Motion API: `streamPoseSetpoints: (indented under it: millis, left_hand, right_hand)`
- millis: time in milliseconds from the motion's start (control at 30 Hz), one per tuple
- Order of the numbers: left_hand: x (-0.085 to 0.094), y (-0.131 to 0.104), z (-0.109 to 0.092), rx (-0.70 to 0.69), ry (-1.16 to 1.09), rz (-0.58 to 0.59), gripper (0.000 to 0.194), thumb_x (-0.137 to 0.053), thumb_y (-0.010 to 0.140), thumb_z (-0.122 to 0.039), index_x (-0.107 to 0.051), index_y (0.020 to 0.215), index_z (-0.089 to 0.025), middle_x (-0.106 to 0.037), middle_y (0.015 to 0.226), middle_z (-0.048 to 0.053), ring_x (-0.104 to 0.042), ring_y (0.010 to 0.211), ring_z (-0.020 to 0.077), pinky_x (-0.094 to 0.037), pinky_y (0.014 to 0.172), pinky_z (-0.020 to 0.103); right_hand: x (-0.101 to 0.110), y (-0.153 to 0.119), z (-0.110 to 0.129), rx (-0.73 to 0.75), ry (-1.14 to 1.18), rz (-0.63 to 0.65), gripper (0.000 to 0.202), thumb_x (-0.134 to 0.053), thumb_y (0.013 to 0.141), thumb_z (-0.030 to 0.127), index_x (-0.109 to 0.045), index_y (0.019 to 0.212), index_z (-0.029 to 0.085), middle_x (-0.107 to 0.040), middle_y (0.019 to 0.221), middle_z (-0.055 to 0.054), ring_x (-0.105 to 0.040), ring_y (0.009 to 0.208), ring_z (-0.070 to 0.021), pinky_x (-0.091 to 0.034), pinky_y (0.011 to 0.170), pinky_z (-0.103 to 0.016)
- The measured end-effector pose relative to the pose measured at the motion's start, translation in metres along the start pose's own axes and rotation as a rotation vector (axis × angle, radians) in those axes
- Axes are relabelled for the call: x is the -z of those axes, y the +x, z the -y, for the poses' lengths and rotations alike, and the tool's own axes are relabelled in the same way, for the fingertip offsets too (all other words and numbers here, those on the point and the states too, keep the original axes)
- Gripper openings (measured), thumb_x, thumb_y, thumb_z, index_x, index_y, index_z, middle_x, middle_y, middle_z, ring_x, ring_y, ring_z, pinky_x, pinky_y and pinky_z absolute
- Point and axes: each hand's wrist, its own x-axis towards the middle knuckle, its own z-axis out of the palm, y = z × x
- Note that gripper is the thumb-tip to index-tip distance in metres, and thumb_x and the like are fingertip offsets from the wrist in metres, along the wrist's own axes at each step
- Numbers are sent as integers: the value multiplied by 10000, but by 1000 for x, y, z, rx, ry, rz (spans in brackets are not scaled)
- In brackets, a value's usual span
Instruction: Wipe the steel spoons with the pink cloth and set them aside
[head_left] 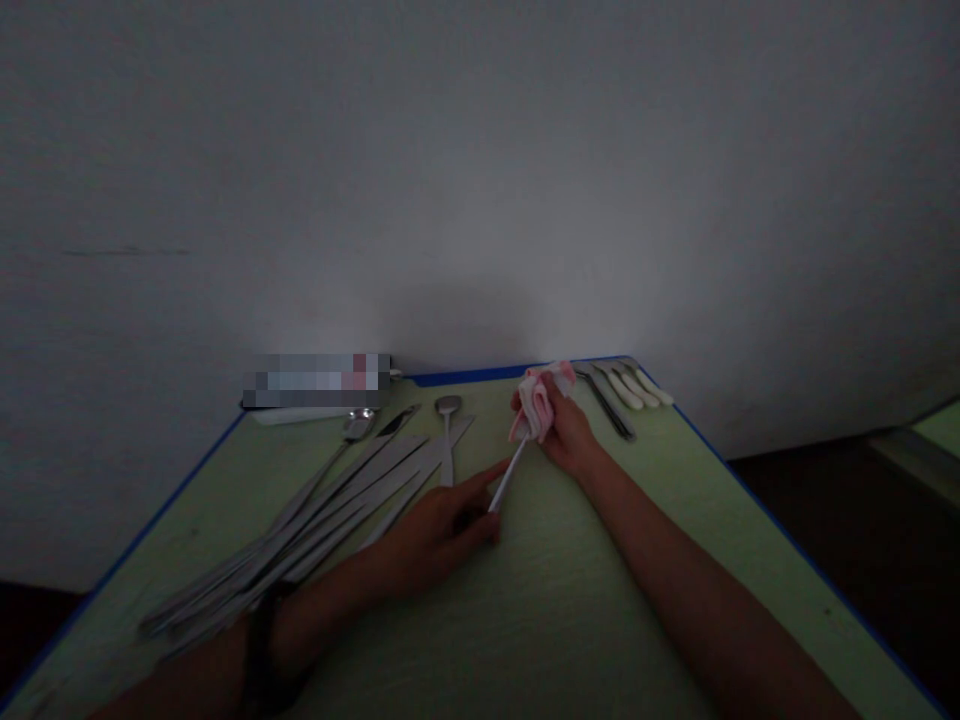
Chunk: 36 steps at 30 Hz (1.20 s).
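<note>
My left hand (442, 530) grips the lower end of a thin metal utensil (508, 477) between thumb and fingers, over the middle of the green table. A pink and white cloth (535, 408) is bunched in my right hand (566, 425) and wrapped round the utensil's upper end, which it hides. Beneath and beside my left forearm lies a pile of long metal utensils (300, 545). A metal spoon (448, 405) lies just beyond my left hand, its handle partly covered.
At the table's far right lie dark-handled cutlery (609, 405) and several white-handled pieces (624, 388). A blurred-out object (319, 382) sits at the far left corner. The blue-edged table (600, 620) meets a grey wall.
</note>
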Motion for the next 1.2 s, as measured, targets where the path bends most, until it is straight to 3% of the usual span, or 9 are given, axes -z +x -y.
streamPoseSetpoints:
  millis: [233,433,867,1200]
  left_hand:
    - [1,1,1,-16,38,-7,563,-384,933,-298,-193,1460,-245,-607,827,-13,-526,684,123,-424,643,247]
    - [1,-1,1,-24,30,-9,575,-412,921,-280,-201,1456,-257,-592,752,-42,-482,608,99,-391,580,211]
    - [-2,-2,6,-35,-17,-16,595,-430,924,-286,-181,1461,-222,-598,740,-34,-495,608,99,-379,569,211]
    - [0,-1,2,-26,16,-4,593,-421,920,-271,-182,1461,-231,-609,735,-34,-506,610,104,-392,575,217]
  right_hand:
    - [-3,1,4,21,120,-134,478,-434,843,591,-618,801,152,-676,656,-41,-628,586,-130,-521,573,-242]
    - [-1,2,0,77,34,-96,304,-578,813,459,-611,822,157,-688,703,-32,-634,616,-128,-512,599,-238]
    - [6,4,-4,85,-38,-21,343,-642,753,461,-614,892,149,-702,739,-45,-652,637,-154,-507,592,-262]
    - [4,3,-4,79,-90,-42,355,-604,772,491,-625,882,154,-700,738,-58,-652,646,-162,-489,581,-267]
